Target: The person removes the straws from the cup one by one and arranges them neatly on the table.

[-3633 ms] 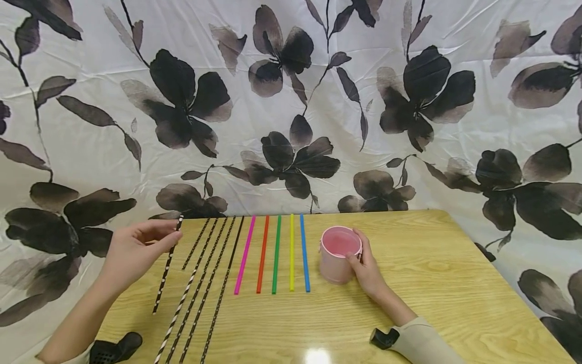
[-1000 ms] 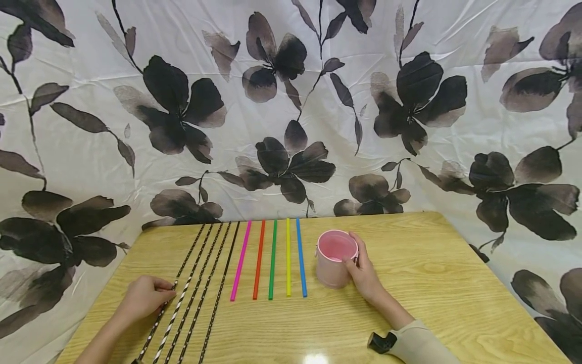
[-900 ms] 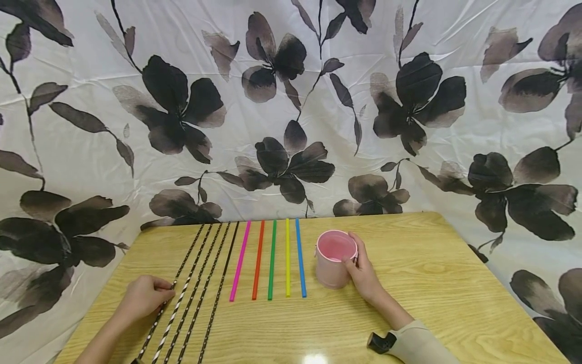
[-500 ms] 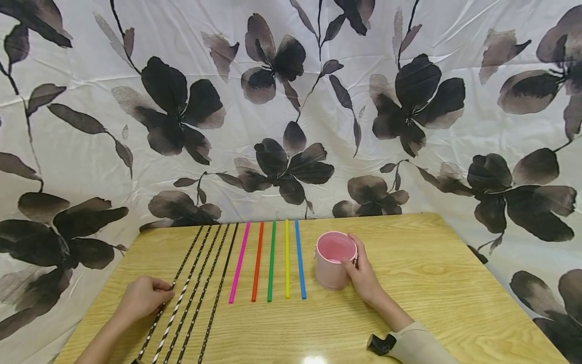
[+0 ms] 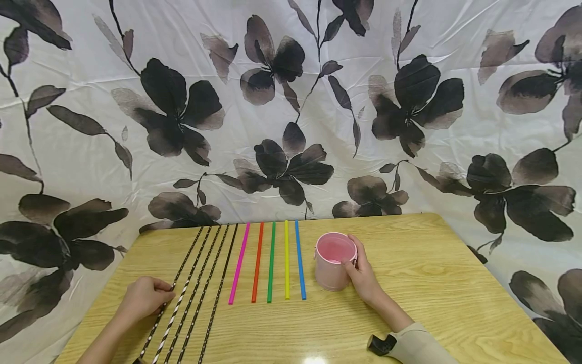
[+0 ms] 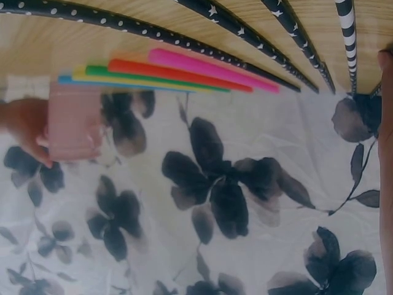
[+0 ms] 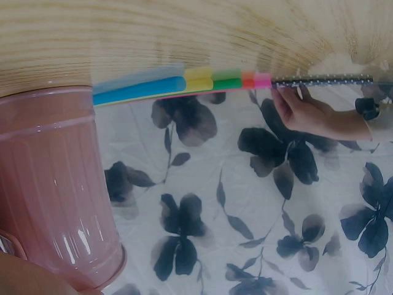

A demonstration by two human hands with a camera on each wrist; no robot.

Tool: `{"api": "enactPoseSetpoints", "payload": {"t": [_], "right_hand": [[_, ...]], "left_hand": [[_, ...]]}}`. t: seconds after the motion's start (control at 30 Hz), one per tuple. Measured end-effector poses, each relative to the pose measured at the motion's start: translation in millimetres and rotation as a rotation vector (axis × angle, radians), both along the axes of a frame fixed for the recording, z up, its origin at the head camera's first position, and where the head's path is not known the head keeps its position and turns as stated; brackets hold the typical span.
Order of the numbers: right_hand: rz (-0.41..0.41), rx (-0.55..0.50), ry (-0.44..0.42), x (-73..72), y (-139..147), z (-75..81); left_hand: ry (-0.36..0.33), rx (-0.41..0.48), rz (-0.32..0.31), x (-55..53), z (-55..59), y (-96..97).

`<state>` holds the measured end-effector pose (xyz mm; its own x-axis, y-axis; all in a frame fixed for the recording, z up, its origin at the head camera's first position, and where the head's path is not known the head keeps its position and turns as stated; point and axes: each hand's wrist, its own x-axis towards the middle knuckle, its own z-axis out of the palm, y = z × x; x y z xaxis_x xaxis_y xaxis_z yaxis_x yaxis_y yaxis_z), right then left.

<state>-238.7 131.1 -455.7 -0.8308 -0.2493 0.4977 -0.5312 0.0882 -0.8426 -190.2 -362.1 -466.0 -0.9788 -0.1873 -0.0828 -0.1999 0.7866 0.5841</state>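
My left hand (image 5: 144,298) is low over the left of the table, thumb and fingertips pinching a black paper straw with white dots (image 5: 152,331) that lies at the left end of the row. Its far end lines up with another black patterned straw (image 5: 188,255). With my right hand (image 5: 366,278) I hold a pink bucket (image 5: 332,275) upright by its right side, thumb at the rim. The bucket's inside looks pink in the head view. In the right wrist view the bucket (image 7: 58,190) fills the left side, with only part of my hand showing.
Several black patterned straws lie in slanting lines beside the left hand, one with white stripes (image 5: 172,321). To their right are pink (image 5: 238,265), red (image 5: 257,263), green (image 5: 271,263), yellow (image 5: 287,260) and blue (image 5: 300,260) straws. A floral cloth (image 5: 282,111) hangs behind the table (image 5: 436,283).
From 3.6 seconds ago, my left hand has lowered the dotted straw from the air onto the table, in line with the leftmost straw. Over the last second both hands have stayed still.
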Motion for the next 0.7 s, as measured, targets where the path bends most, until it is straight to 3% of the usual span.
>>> {"api": "enactPoseSetpoints", "payload": {"t": [0.7], "right_hand": [[0.01, 0.005, 0.011, 1.0, 0.7, 0.9]], "left_hand": [[-0.002, -0.011, -0.008, 0.4, 2.5, -0.3]]}}
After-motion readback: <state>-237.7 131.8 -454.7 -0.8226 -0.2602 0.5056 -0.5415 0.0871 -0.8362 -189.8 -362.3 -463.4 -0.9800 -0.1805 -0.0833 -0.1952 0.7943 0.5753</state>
